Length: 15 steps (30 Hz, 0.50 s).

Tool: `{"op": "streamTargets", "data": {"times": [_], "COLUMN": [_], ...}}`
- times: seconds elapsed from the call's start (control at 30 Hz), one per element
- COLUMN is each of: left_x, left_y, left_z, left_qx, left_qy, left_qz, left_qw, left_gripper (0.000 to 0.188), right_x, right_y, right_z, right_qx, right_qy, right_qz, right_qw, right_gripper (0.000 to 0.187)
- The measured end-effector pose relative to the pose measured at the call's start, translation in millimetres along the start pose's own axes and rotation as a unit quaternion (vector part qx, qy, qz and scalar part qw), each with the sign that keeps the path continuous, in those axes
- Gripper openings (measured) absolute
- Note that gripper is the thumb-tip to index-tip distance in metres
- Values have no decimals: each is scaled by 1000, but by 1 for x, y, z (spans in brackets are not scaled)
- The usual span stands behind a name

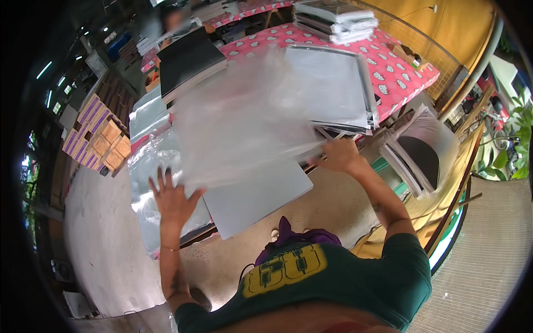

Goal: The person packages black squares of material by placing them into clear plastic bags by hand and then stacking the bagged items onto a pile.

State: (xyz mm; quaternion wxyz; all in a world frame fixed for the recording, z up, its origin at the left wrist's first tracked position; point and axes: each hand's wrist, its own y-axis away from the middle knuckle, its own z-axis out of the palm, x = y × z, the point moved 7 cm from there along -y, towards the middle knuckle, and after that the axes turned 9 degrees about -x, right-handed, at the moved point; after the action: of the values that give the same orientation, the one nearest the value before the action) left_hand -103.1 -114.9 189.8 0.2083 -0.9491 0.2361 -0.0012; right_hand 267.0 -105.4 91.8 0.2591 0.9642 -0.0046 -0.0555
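A large clear plastic bag (pixel 239 127), smeared by motion, spreads over the middle of the table. My right hand (pixel 340 156) is closed at its near right corner, pinching the plastic. Fingers spread, my left hand (pixel 175 202) is by the bag's near left edge, above a pile of clear plastic bags (pixel 152 188); whether it touches them I cannot tell. A flat grey board (pixel 261 202) lies partly under the blurred bag and juts over the table's near edge. Beyond the bag, at the left, sits a stack of black boards (pixel 191 61).
At the right lies a stack of bagged pale sheets (pixel 327 83). More packed sheets (pixel 333 19) are piled on the pink patterned tablecloth (pixel 391 69). A bent, plastic-wrapped bundle (pixel 419 150) stands beside the table's right end. Cartons (pixel 111 144) are stacked on the floor at the left.
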Motion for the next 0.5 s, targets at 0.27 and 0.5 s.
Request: {"op": "streamTargets", "data": {"times": [0.27,0.5], "left_x": [48,-42], "left_y": [36,56], "left_z": [15,38], "left_qx": [-347,-97], "left_qy": [326,880], "left_qz": [110,-62], "left_qw": [872,462], "left_gripper": [22,46], "right_x": [13,-67], "right_y": [-18,22], "right_z": [-14,49], "right_qx": [-37,-313], "right_qy": [-810,-11], "right_qz": [-384,-458], "right_qw": [441,832], "right_gripper": [50,37]}}
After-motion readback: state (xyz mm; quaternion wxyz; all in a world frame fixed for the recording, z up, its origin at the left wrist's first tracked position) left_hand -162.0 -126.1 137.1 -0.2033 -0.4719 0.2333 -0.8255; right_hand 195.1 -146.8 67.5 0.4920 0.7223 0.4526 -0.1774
